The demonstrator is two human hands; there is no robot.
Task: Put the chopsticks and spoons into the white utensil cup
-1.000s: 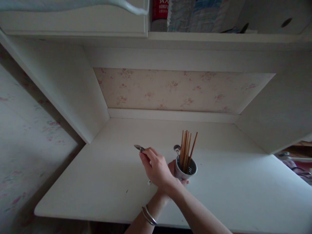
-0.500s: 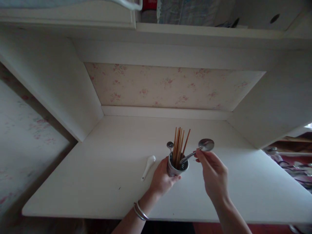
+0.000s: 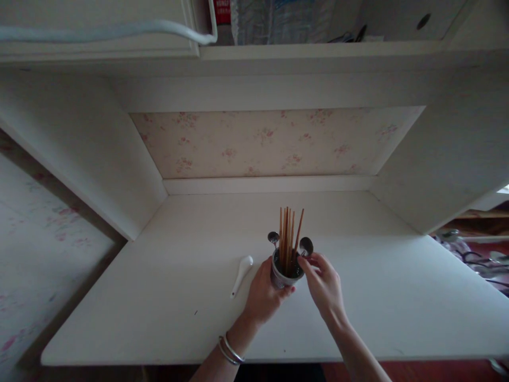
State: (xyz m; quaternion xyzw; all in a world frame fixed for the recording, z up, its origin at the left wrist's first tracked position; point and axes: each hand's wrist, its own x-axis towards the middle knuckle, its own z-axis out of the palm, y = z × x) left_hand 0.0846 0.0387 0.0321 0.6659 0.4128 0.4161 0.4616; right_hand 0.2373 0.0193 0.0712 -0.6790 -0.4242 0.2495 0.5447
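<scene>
My left hand (image 3: 264, 291) is wrapped round a metal utensil holder (image 3: 284, 280), tilted so its opening faces me. Several wooden chopsticks (image 3: 287, 233) stand in it, along with a small metal spoon (image 3: 273, 237) on the left side. At the holder's right rim, my right hand (image 3: 323, 281) pinches the handle of a larger metal spoon (image 3: 306, 245), whose bowl points up; its handle end is inside the holder. On the white tabletop, left of the holder, lies a white ceramic spoon (image 3: 242, 276).
The white tabletop (image 3: 178, 276) is bounded by side panels and a back wall with floral paper (image 3: 258, 143). Overhead is a shelf (image 3: 318, 51) holding a plastic-wrapped bundle (image 3: 282, 21). A small dark speck (image 3: 195, 312) lies at the front left.
My right hand has moved left and lowered the larger spoon into the holder, its bowl now close beside the chopsticks. My left hand keeps its hold. The view has shifted slightly.
</scene>
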